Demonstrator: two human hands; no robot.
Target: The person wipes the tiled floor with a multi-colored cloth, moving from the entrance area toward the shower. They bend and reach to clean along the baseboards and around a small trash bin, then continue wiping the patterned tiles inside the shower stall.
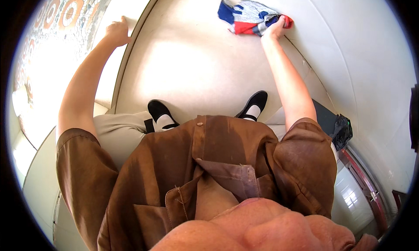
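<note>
My right hand [274,29] is closed around one end of a cloth [251,16] patched in grey, blue, white and red. The bunched cloth lies against the pale floor [187,54], close to where it meets the white wall on the right. On the left, my left hand [118,32] rests on a white ledge [131,9], its thumb and fingers apart and nothing in it. Both arms reach forward, well away from each other.
Beyond the ledge at left is a mosaic surface [72,13] with orange ring patterns. A smooth white wall [345,37] curves up at right. A black plastic bag [342,131] sits beside my right elbow. My black shoes [255,103] stand on the floor.
</note>
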